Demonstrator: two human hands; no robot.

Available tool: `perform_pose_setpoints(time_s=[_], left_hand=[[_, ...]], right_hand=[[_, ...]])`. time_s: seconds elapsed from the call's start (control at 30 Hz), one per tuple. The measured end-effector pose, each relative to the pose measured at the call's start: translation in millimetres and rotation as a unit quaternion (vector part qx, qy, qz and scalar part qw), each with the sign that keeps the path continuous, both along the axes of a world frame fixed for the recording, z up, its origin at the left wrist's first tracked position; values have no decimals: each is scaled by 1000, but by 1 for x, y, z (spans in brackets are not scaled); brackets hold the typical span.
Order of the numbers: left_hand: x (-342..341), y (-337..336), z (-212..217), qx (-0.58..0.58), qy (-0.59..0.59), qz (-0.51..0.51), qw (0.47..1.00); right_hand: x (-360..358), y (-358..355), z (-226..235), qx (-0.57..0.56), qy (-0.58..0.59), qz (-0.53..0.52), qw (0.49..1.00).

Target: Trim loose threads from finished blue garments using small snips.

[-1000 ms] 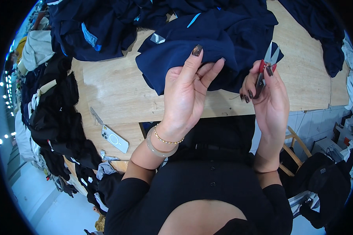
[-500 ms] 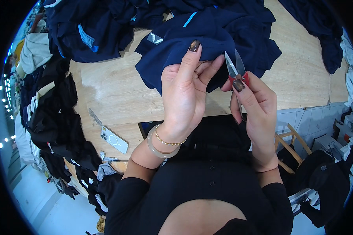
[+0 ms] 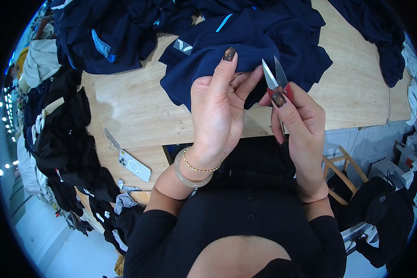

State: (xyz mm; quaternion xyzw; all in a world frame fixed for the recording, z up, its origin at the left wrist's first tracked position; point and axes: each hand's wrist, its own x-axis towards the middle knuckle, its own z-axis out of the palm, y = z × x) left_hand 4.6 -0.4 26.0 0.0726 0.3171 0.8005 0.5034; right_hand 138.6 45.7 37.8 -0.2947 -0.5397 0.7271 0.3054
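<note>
A navy garment (image 3: 296, 51) with a light blue strip and a dark label patch (image 3: 183, 47) lies bunched on the wooden table. My left hand (image 3: 220, 99) grips its near edge, thumb on top and fingers curled into the fabric. Beside it, my right hand (image 3: 297, 113) is wrapped round a pair of thread snips (image 3: 274, 78) with red grips. Their two pointed blades stand apart and point away from me, close to my left fingertips and over the cloth. Part of the snips is hidden under my right thumb and fingers.
More navy garments (image 3: 106, 37) are heaped at the far left, and another (image 3: 380, 46) hangs at the far right. A phone (image 3: 135, 165) rests on the left part of the table (image 3: 139, 111). Dark clothes (image 3: 65, 134) line the left edge. A wooden stool (image 3: 345, 171) stands lower right.
My right hand and the snips have shifted slightly left, bringing the blades closer to my left fingertips. My left hand and the garment stay nearly still.
</note>
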Motion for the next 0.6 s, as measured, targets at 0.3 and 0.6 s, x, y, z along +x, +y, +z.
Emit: perform_pose_setpoints(time_s=[0.3,0.6], left_hand=[[1,1,1,-7,-4,2,1000],[-2,-1,1,-20,-4,-2,1000]], right_hand=[[1,1,-1,2,5,9,1000],[0,2,-1,-1,6,6,1000]])
